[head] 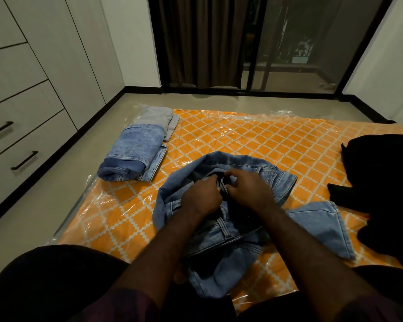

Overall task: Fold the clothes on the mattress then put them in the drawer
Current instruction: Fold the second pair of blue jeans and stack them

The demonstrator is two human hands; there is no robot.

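A pair of light blue jeans [312, 219] lies crumpled in front of me on the orange patterned mattress [230, 138], which is wrapped in clear plastic. My left hand [200, 196] and my right hand [249, 189] meet over the jeans, and both pinch the waistband between curled fingers. Near the mattress's far left corner sit folded blue jeans [135, 154], and a folded grey garment [158, 119] lies just behind them. A heap of black clothes [382, 182] covers the right side of the mattress.
White cabinets with drawers [21, 145] and black bar handles line the left wall, across a strip of grey floor [56, 182]. A dark curtain and a glass sliding door [289, 43] stand beyond the mattress. My dark-clothed knees fill the bottom edge.
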